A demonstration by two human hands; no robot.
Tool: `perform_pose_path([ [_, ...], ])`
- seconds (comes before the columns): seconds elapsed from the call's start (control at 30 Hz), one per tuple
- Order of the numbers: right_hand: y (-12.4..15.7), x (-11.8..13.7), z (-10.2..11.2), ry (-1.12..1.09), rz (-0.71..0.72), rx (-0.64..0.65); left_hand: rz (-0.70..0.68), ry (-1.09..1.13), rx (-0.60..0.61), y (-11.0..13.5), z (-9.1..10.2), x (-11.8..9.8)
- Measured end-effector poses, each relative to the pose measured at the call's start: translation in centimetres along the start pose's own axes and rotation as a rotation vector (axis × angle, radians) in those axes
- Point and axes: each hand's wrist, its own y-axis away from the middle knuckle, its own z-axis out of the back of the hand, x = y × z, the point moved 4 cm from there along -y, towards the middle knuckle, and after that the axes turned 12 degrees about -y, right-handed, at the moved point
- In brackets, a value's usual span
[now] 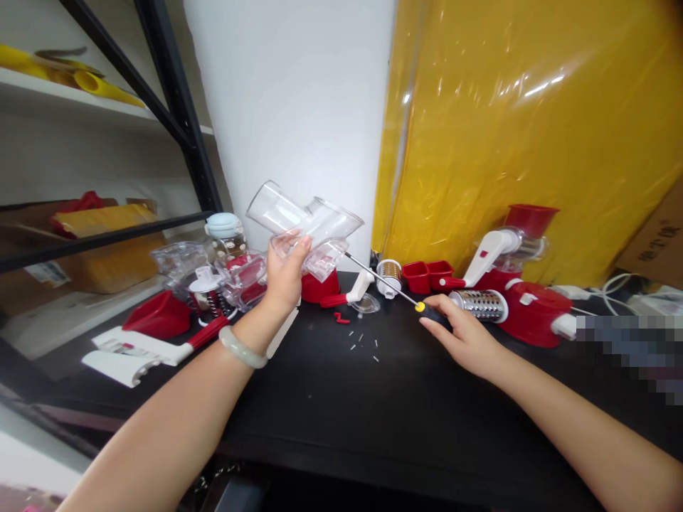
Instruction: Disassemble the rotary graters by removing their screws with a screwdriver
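Observation:
My left hand (288, 270) is closed round a clear plastic grater housing (325, 224) with two wide tubes, raised above the table. In my right hand (462, 331) is a screwdriver (384, 279) with a long thin shaft and a black and yellow handle. Its tip reaches the lower right edge of the housing; whether it sits in a hole there I cannot tell. Below, on the black table (341, 412), lie several small metal pins (360, 338) and a small red plastic piece (341, 318).
Grater parts line the back: a white and red crank (352, 291), metal grating drums (480, 306), red cups (427, 276), a red base (538, 313). An assembled grater (526, 235) stands right. More parts, including a red hopper (157, 315), crowd the left beside a black shelf frame (176, 92).

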Motion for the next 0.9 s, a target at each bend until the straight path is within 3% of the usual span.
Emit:
perform_pose_path([
  [0.27,-0.1,0.7,0.4,0.038,0.012,-0.058,-0.031,-0.033,0.020,-0.1,0.0,0.2],
  [0.57,-0.1,0.6,-0.4,0.015,0.027,0.109,-0.102,-0.106,0.003,-0.1,0.3,-0.6],
  [0.9,-0.2,-0.4,-0.8,-0.011,0.052,0.066,-0.225,-0.158,0.084,0.4,0.3,-1.6],
])
